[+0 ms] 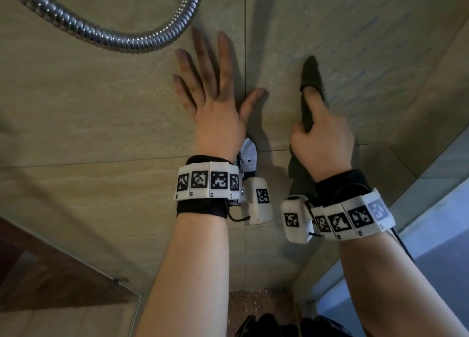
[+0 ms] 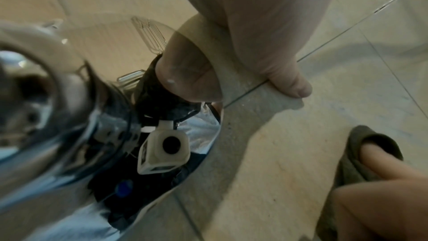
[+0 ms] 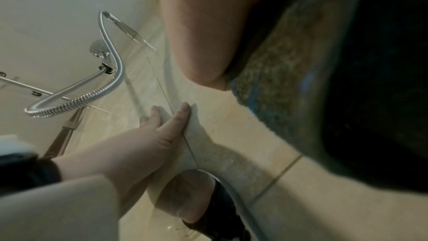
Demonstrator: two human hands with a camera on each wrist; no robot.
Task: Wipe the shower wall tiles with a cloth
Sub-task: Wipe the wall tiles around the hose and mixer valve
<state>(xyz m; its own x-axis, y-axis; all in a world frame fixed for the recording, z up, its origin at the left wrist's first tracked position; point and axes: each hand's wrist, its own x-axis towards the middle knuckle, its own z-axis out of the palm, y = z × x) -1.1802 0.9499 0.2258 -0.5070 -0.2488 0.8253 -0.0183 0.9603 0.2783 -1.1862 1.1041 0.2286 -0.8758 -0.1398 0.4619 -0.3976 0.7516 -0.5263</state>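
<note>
Head view: left hand [image 1: 215,103] flat on wall tiles [image 1: 101,108], fingers spread; right hand [image 1: 322,139] grips cloth [image 1: 312,75].

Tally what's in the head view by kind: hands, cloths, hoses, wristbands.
Bare hands: 2, left hand flat on beige tile wall, right hand
Dark grey-green cloth: 1
Coiled chrome shower hose: 1
White marker-tag wristbands: 2
Total: 6

beige tiled wall [image 1: 101,123], flat hand [image 1: 213,103], cloth [image 1: 313,83]
</note>
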